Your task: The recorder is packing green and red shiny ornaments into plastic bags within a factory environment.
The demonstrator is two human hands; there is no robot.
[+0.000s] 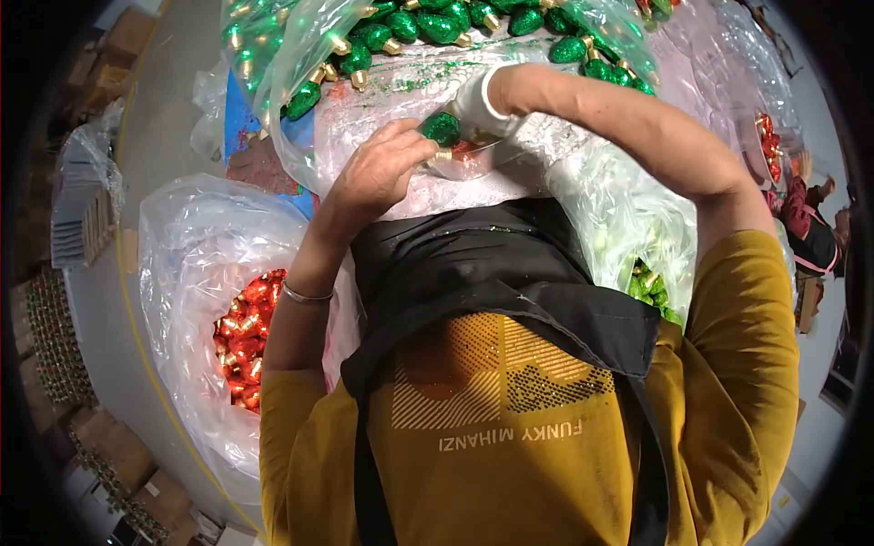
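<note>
My left hand (pixel 384 166) is closed, fingers pinching the gold cap end of a green glittery bulb-shaped ornament (pixel 442 128). Right beside the ornament is my right hand (pixel 480 107) in a white glove, its wrist sharply bent; its fingers are mostly hidden, so I cannot make out their grip. Just below the hands, a clear dish or piece of plastic (pixel 466 162) shows some red on it. A pale, glitter-strewn work surface (pixel 364 114) lies beneath them.
Several green bulb ornaments (pixel 441 29) with gold caps lie in a clear plastic bag ahead. Red ornaments (pixel 244 350) fill a bag at my left; light green ones (pixel 648 289) sit in a bag at my right. Cardboard boxes (pixel 123 446) stand left. Another person (pixel 808 223) is far right.
</note>
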